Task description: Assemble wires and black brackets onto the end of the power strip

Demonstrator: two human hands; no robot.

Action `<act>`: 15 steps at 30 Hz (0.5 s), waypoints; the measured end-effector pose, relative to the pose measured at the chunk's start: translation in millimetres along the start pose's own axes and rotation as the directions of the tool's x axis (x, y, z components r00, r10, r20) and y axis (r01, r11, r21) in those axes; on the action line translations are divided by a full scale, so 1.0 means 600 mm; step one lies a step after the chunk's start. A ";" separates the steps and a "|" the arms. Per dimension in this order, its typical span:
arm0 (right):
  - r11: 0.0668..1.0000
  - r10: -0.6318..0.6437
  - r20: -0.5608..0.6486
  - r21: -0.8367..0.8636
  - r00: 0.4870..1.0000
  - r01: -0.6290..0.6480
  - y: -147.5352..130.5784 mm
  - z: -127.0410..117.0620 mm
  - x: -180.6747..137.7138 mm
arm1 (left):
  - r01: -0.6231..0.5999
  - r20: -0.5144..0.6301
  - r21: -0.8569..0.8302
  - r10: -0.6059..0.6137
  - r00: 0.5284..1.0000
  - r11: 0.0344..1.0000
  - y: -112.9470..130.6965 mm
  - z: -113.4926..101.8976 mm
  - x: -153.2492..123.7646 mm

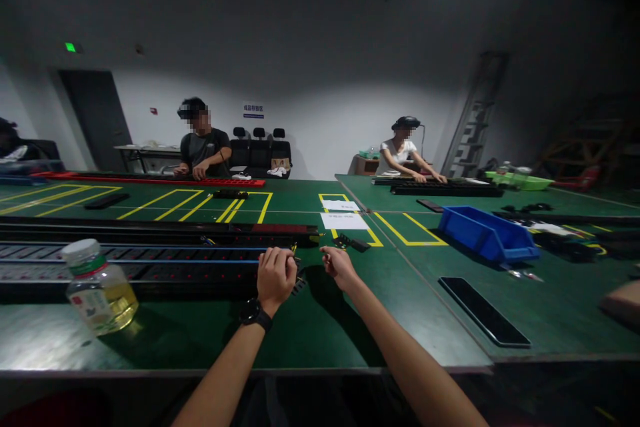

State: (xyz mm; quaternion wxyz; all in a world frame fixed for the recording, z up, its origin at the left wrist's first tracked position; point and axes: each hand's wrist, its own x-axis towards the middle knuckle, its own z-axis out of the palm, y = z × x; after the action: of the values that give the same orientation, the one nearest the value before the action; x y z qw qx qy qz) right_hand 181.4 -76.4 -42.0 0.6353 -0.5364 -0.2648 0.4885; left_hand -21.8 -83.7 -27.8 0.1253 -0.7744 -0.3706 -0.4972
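My left hand (277, 275), with a dark watch on its wrist, is closed at the right end of a long black slotted rail (190, 273). What its curled fingers grip is hidden; yellow and dark wire ends show just beyond them. A little to the right, my right hand (340, 268) is held in a pinch above the green tabletop, thumb and forefinger together. Anything in that pinch is too small to make out. Small black clip-like parts (353, 243) lie just behind it. A second black rail (165, 233) runs behind the first.
A bottle of yellow drink (103, 290) stands at the left. On the right are a blue bin (487, 237) and a phone (483, 312). Paper labels (344, 221) lie mid-table. Two people (205, 147) work across the table, and a hand (623, 300) shows at the right edge.
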 end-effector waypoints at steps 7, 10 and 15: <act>1.000 -0.006 0.009 -0.003 1.000 0.006 0.001 0.001 0.001 | -0.014 0.004 -0.003 0.014 1.000 1.000 -0.001 0.001 0.001; 1.000 -0.007 0.019 -0.007 1.000 0.008 0.003 -0.001 0.004 | -0.014 0.005 -0.006 0.014 1.000 1.000 0.000 0.000 0.002; 1.000 -0.015 0.039 -0.019 0.999 0.016 0.006 -0.004 0.007 | -0.014 0.002 -0.003 0.014 1.000 1.000 0.000 -0.001 0.003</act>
State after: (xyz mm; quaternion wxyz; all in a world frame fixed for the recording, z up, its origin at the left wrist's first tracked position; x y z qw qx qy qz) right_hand 183.9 -73.9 -47.1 0.6286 -0.5308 -0.2861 0.4912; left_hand -21.8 -83.6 -26.1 0.1273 -0.7778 -0.3644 -0.4960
